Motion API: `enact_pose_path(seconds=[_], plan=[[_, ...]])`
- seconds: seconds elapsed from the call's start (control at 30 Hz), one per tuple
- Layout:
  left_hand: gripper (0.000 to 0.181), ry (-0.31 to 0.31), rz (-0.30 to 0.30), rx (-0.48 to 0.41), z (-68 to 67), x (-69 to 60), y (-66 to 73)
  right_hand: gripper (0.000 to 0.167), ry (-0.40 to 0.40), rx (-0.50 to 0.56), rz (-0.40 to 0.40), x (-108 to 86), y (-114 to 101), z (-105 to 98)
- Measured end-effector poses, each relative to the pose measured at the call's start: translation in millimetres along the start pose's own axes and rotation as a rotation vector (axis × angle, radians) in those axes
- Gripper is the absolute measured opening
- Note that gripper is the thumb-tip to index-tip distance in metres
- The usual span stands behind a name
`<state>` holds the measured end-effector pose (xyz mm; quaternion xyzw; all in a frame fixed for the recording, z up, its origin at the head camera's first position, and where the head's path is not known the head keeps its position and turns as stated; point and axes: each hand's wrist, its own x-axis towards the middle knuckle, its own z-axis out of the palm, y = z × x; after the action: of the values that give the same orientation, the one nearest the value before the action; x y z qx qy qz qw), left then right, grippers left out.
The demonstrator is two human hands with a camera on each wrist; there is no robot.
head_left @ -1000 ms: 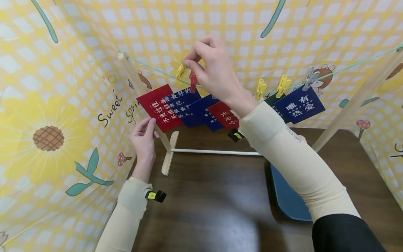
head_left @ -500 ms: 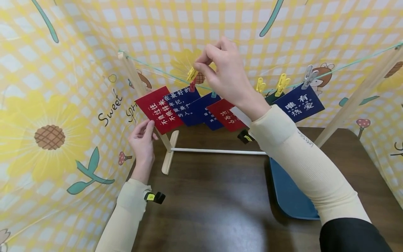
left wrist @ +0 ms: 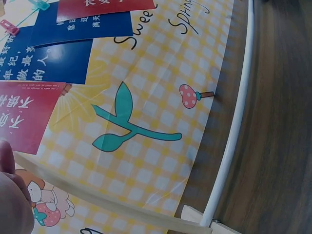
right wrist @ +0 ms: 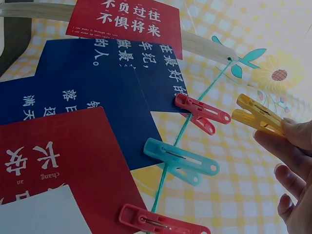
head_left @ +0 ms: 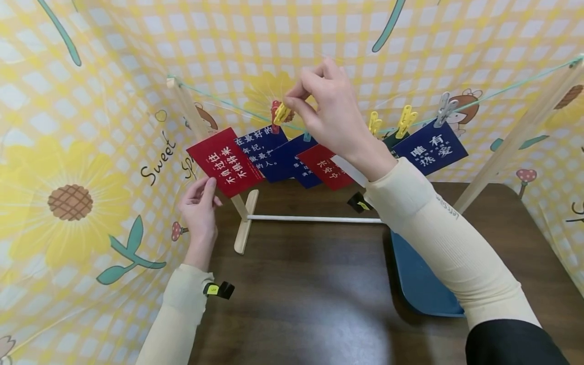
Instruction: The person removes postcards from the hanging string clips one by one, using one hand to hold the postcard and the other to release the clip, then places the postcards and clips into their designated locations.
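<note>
My left hand point(head_left: 199, 209) pinches the lower left corner of a red card point(head_left: 224, 162) with white lettering, held up beside the left wooden post point(head_left: 188, 109). Between thumb and fingers, my right hand point(head_left: 330, 109) grips a yellow clothespin point(right wrist: 258, 114), apart from the green line point(right wrist: 214, 87). In the head view that clothespin overlaps a red clothespin point(right wrist: 202, 108), which fastens a blue card point(head_left: 261, 152) to the line. The red card's right edge overlaps this blue card. Further along, a teal clothespin point(right wrist: 183, 158) and another red clothespin point(right wrist: 163, 219) hold more cards.
Towards the right, yellow clothespins point(head_left: 405, 121) and a grey clothespin point(head_left: 444, 109) hold cards on the line. A white rod point(head_left: 315, 219) joins the stand's bases. The blue tray point(head_left: 420, 284) lies partly under my right forearm on the brown table point(head_left: 292, 284).
The yellow clothespin in my right hand has shifted right, from left of the red clothespin to in front of it. My left hand has drawn the red card slightly left and down.
</note>
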<state>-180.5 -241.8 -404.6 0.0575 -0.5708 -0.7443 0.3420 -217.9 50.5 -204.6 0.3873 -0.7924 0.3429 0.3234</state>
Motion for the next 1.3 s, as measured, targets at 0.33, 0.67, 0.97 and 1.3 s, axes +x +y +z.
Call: enact_pose_path(seconds=[0.33, 0.67, 0.97, 1.3], plan=[[0.027, -0.015, 0.021, 0.029, -7.9, -2.4, 1.3, 0.016, 0.014, 0.0, 0.006, -12.9, 2.9, -3.8], [0.022, -0.051, 0.022, 0.049, -12.9, -11.5, 2.4, 0.016, 0.006, -0.019, 0.036, -25.1, 1.1, -6.4], [0.01, -0.069, -0.016, 0.026, -9.8, -24.2, 5.7, 0.015, 0.027, -0.036, -0.04, -36.5, -2.1, -10.4], [0.005, -0.133, -0.031, 0.028, -8.6, -35.7, 7.3, 0.014, 0.037, -0.045, -0.065, -46.0, -2.5, -14.3]])
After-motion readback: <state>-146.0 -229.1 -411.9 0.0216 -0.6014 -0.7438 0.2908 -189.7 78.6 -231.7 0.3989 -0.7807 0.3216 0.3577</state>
